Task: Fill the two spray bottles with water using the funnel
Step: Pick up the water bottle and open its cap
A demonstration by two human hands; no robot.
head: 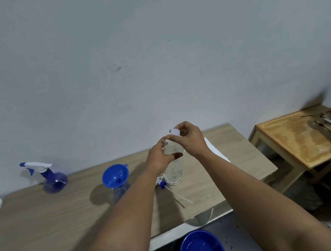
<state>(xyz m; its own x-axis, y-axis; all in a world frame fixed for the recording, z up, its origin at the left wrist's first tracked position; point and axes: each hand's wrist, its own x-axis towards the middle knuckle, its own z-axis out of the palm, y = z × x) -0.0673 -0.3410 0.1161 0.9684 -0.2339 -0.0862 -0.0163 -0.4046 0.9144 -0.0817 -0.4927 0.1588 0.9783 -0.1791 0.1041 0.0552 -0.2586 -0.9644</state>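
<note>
Two hands: I see both meeting at the centre of the frame, on a clear water bottle (173,171) standing upright on the wooden table (47,213).
Left hand (159,158): it wraps the bottle's upper body, thumb across the front, fingers curled round the back.
Right hand (190,139): it pinches the white cap (175,132) at the bottle's top between thumb and fingertips. I cannot tell whether the cap is tight or loose on the neck.
Funnel (115,175): blue, left of centre, seated spout-down in the mouth of an open spray bottle (121,191), which stands upright just left of my left forearm.
Spray head (163,183): off its bottle, lying on the table at the foot of the water bottle, its white dip tube (180,194) trailing toward the lower right.
Second spray bottle (53,181): far left of the frame, a blue round body with its white and blue trigger head on, standing well apart from the funnel.
Blue bowl (201,247): bottom centre, below the table edge, with water drops scattered on the dark surface around it.
White sheet (216,150): flat on the table behind my right wrist.
Second table (299,138): right edge of the frame, a separate wooden top with blurred items I cannot make out.
Wall (154,55): pale, filling the upper half.
</note>
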